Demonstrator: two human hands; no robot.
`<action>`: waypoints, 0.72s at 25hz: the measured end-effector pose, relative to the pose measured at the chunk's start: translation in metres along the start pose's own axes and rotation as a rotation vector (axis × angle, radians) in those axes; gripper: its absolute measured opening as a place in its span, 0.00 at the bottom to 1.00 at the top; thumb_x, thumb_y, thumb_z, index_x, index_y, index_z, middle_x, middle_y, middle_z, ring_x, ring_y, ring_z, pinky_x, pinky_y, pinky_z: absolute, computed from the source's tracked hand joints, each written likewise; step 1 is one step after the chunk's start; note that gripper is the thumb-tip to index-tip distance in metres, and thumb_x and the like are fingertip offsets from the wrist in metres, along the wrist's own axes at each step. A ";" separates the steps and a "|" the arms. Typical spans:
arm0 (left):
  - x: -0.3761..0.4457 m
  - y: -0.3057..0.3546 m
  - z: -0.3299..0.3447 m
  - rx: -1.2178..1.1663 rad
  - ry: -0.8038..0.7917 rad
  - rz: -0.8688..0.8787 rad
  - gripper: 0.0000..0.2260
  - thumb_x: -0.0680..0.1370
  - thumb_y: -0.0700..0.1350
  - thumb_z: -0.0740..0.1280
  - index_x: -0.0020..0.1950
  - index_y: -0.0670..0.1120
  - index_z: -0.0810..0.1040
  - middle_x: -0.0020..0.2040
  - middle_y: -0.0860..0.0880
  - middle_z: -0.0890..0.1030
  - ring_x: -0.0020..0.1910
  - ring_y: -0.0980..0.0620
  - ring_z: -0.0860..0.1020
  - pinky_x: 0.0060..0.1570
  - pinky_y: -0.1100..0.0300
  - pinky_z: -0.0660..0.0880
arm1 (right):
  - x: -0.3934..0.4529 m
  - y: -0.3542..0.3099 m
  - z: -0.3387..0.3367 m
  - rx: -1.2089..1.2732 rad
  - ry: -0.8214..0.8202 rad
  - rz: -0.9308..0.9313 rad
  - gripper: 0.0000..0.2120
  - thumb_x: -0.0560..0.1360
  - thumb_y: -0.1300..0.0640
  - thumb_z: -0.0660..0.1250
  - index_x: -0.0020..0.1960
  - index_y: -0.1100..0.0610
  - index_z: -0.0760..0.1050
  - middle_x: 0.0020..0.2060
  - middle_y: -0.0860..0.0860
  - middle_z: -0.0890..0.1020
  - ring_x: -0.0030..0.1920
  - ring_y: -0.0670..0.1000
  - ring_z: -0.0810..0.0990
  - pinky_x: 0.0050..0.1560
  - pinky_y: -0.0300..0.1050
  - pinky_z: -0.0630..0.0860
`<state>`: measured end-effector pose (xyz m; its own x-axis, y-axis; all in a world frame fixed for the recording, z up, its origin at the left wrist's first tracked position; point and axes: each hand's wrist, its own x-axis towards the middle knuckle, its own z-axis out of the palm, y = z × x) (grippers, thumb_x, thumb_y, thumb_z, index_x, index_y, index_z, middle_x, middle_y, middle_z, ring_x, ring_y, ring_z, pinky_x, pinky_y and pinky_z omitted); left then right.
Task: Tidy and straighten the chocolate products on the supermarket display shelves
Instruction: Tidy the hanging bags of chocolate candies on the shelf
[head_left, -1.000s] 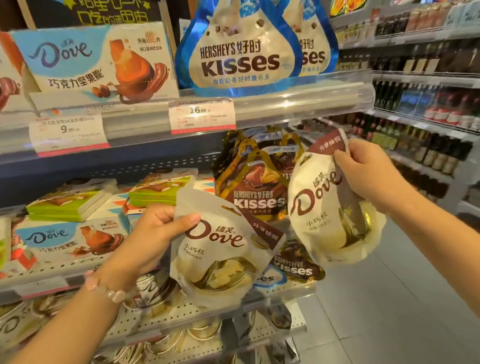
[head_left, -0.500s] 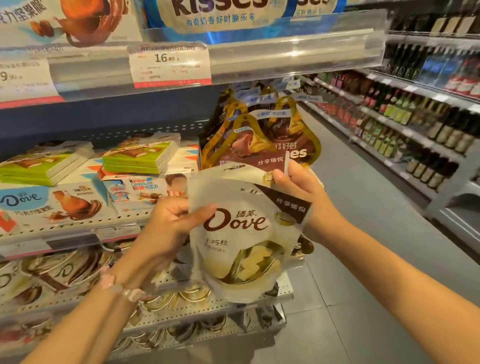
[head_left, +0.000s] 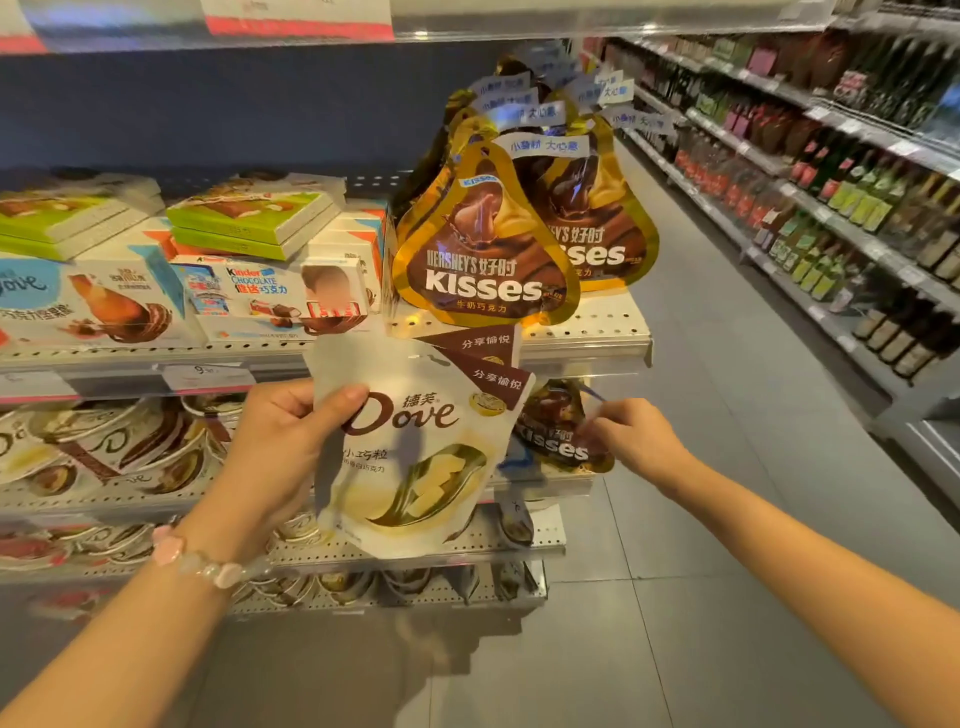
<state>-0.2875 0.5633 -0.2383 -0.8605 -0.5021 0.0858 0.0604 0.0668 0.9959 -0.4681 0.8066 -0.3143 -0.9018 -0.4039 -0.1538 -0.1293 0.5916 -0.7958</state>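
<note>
**Chocolate aisle, mid-tidy**

Far left, green boxes (head_left: 244, 221) sit stacked on Kinder boxes (head_left: 270, 296) on the perforated white shelf (head_left: 587, 319). The left hand (head_left: 280, 457) grips two stacked Dove pouches (head_left: 415, 447) out front of the shelves. The right hand (head_left: 636, 439) pinches a fallen Kisses bag (head_left: 556, 441) on the lower tier. Gold Kisses bags (head_left: 485, 249) stand above. Grey tile floor (head_left: 727, 493), then bottle racks (head_left: 852, 208) on the right.

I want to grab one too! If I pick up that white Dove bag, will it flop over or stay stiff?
Probably floppy. The white Dove bag is a soft pouch, and its sides look creased where the left hand grips it. It seems light, since one hand holds two stacked bags by an edge. The shiny film may be a bit slippery, so pinch it firmly.
</note>
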 end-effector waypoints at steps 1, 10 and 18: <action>-0.001 -0.001 0.002 -0.004 0.001 0.012 0.11 0.69 0.44 0.66 0.28 0.48 0.83 0.23 0.50 0.79 0.19 0.57 0.75 0.19 0.70 0.69 | 0.009 0.016 0.003 -0.194 0.070 0.045 0.08 0.75 0.61 0.63 0.50 0.61 0.79 0.48 0.57 0.83 0.48 0.55 0.80 0.49 0.48 0.79; -0.011 -0.029 0.017 -0.011 0.047 -0.038 0.07 0.67 0.43 0.67 0.32 0.46 0.84 0.31 0.46 0.83 0.27 0.52 0.81 0.25 0.64 0.76 | 0.074 0.051 0.048 -0.245 0.262 0.185 0.25 0.70 0.48 0.72 0.61 0.59 0.72 0.57 0.57 0.76 0.56 0.59 0.76 0.52 0.54 0.77; -0.011 -0.052 0.031 0.019 0.124 -0.112 0.07 0.67 0.44 0.67 0.33 0.45 0.84 0.32 0.46 0.84 0.30 0.50 0.81 0.27 0.61 0.76 | 0.078 0.062 0.050 0.094 0.255 0.058 0.14 0.78 0.68 0.54 0.55 0.57 0.75 0.47 0.49 0.76 0.50 0.50 0.73 0.42 0.20 0.67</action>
<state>-0.2970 0.5916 -0.2915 -0.7921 -0.6100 -0.0221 -0.0430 0.0197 0.9989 -0.5256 0.7773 -0.4045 -0.9827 -0.1760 -0.0577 -0.0467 0.5367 -0.8425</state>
